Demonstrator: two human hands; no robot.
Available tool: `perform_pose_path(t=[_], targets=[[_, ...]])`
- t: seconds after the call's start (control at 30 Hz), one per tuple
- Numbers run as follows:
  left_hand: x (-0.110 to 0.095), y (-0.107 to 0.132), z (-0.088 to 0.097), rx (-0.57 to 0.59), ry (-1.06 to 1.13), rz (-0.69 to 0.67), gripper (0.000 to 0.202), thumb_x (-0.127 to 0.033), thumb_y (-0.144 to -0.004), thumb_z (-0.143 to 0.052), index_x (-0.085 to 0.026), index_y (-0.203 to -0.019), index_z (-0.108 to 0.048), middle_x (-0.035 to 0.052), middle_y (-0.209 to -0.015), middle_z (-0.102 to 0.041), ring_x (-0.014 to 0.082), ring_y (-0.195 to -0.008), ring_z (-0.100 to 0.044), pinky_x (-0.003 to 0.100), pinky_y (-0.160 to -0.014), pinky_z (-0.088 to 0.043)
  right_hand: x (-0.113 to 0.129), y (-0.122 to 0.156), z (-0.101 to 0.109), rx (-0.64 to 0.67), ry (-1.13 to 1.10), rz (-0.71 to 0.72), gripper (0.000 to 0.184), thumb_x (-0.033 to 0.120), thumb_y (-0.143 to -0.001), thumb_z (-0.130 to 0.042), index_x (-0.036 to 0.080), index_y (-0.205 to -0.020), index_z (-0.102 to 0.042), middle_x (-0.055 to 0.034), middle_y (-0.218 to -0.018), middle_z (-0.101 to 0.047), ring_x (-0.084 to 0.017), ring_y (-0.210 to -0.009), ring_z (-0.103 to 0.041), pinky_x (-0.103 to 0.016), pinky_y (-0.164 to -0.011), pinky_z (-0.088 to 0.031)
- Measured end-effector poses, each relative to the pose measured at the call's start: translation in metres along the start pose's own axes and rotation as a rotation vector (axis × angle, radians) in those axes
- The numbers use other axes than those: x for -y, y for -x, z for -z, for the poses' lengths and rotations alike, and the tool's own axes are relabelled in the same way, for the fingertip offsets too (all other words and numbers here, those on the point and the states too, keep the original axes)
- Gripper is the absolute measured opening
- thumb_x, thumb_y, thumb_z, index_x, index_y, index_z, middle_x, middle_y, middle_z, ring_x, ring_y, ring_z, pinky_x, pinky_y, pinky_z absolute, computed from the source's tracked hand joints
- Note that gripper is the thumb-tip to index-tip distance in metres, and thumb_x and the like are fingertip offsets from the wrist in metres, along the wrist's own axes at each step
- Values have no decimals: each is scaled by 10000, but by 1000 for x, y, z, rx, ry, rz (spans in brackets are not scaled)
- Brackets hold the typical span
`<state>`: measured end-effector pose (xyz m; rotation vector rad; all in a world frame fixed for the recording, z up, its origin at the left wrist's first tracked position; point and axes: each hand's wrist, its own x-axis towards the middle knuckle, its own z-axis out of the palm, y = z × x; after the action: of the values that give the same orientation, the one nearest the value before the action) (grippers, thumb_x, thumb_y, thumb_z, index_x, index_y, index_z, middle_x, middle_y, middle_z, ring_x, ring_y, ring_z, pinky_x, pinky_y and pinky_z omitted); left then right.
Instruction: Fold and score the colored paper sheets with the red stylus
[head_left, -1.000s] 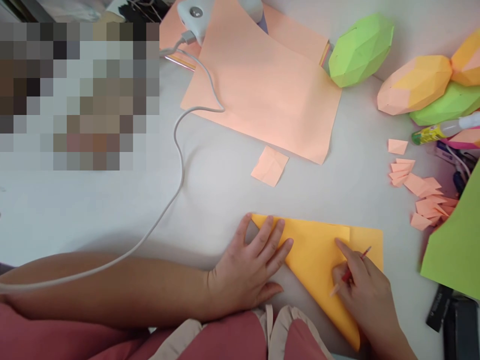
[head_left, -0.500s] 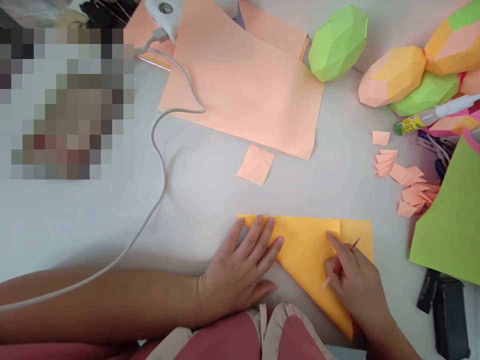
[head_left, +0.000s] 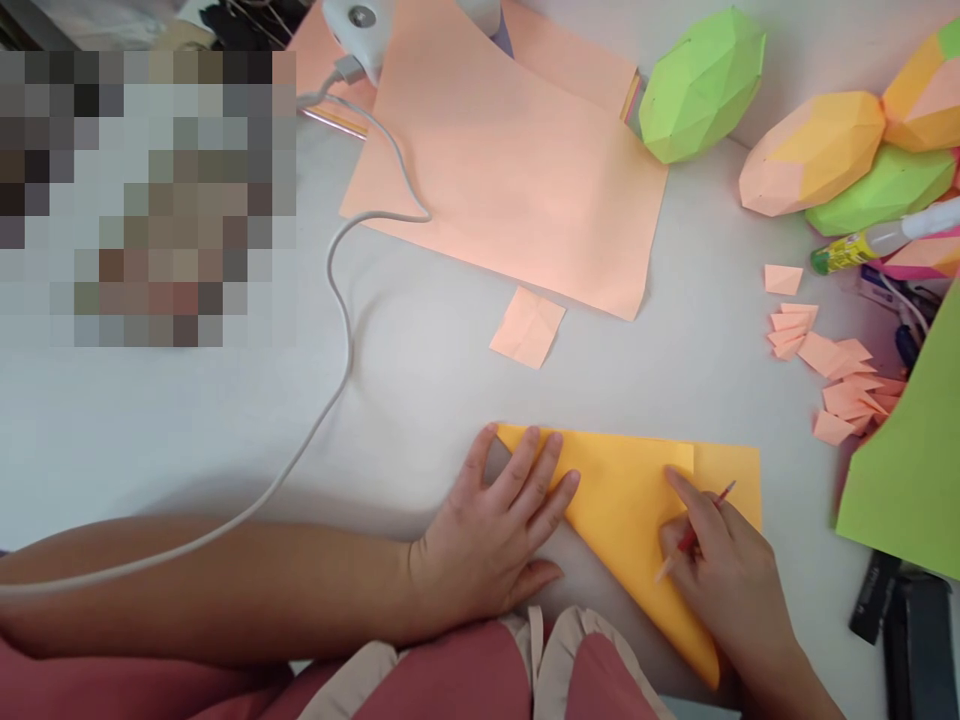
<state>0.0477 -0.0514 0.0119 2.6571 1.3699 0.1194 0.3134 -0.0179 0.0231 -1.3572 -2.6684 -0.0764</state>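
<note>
An orange-yellow sheet of paper (head_left: 622, 500), folded into a triangle, lies on the white table (head_left: 420, 400) near the front edge. My left hand (head_left: 495, 530) lies flat with fingers spread, pressing down the sheet's left corner. My right hand (head_left: 724, 580) rests on the right part of the fold, its fingers closed around a thin red pencil (head_left: 701, 525) whose end points toward the sheet's upper right. A single-layer strip of the sheet shows to the right of the fold.
A large peach sheet (head_left: 510, 170) and a small creased peach square (head_left: 527, 327) lie farther back. Faceted paper shapes (head_left: 701, 85), a glue bottle (head_left: 870, 243), several peach paper pieces (head_left: 832, 370) and a green sheet (head_left: 907, 470) crowd the right. A white cable (head_left: 337, 330) crosses the left.
The view has shifted slightly. Both hands stay on the folded orange sheet in nearly the same positions.
</note>
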Motion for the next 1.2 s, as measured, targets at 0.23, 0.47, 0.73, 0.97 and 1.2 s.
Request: perform_pose_path(t=[0.23, 0.47, 0.73, 0.97, 1.2], targets=[[1, -1, 0, -7, -13, 8, 699, -638, -896, -379, -166, -1411, -416, 205, -1489, -395, 383, -1319, -385, 654, -1015, -303, 1, -1, -1, -6, 1, -1, 386, 21, -810, -456, 69, -1178, -566, 22, -591, -496, -113, -524, -481, -226, -549, -457], [2, -1, 2, -25, -52, 25, 749, -673, -864, -413, -137, -1387, -439, 223, -1413, -473, 369, -1251, -436, 614, -1011, -339, 1, -1, 2, 1, -7, -11, 418, 17, -809, -431, 92, -1204, -547, 28, -580, -491, -115, -520, -481, -218, -536, -451], [2, -1, 1, -35, -83, 28, 801, -716, -829, -436, -124, -1368, -461, 207, -1357, -516, 361, -1218, -432, 616, -1014, -335, 1, -1, 2, 15, -3, -1, 452, 10, -786, -422, 86, -1216, -541, 24, -593, -512, -114, -530, -489, -213, -546, -443], [1, 1, 2, -29, -92, 31, 789, -711, -845, -408, -135, -1383, -449, 207, -1363, -508, 358, -1229, -410, 652, -1006, -316, 1, -3, 1, -12, 18, 6, 408, 7, -796, -445, 84, -1178, -565, 30, -587, -491, -105, -523, -464, -200, -529, -428], [3, 1, 2, -40, -110, 12, 798, -707, -848, -409, -113, -1377, -457, 202, -1359, -521, 350, -1230, -430, 576, -1038, -324, 1, -3, 1, -10, -7, -3, 427, 23, -804, -440, 110, -1207, -552, 38, -579, -498, -108, -518, -477, -204, -529, -437]])
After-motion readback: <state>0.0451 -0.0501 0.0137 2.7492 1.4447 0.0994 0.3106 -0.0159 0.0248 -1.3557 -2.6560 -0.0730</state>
